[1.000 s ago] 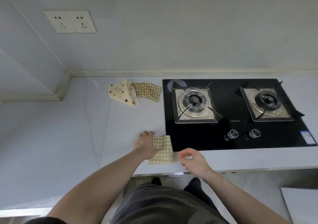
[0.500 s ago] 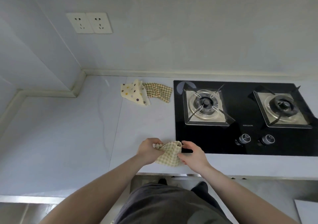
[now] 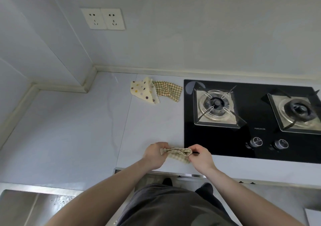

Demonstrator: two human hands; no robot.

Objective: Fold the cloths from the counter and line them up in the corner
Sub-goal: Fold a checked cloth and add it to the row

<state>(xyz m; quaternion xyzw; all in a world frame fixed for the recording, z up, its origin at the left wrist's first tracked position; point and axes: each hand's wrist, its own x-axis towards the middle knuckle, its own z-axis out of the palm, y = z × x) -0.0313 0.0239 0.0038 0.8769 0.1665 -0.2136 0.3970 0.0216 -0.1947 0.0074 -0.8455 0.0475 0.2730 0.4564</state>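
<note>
A folded yellow checked cloth [image 3: 178,154] hangs just above the counter's front edge, stretched between both hands. My left hand [image 3: 154,154] pinches its left end and my right hand [image 3: 199,156] pinches its right end. Farther back on the counter lie a cream polka-dot cloth [image 3: 142,90] and, beside it on the right, a crumpled green-and-brown checked cloth [image 3: 166,91]; their edges overlap. The wall corner [image 3: 92,79] is at the back left.
A black two-burner gas hob [image 3: 243,118] fills the counter's right side, its knobs [image 3: 257,141] near the front. A steel sink [image 3: 26,206] sits at the lower left. Two wall sockets [image 3: 103,18] are above the corner. The grey counter [image 3: 69,130] stretches left.
The checked cloth lay flat under my left hand; both hands then took it, lifted it off the counter and now hold it as a narrow folded strip. The camera view has shifted.
</note>
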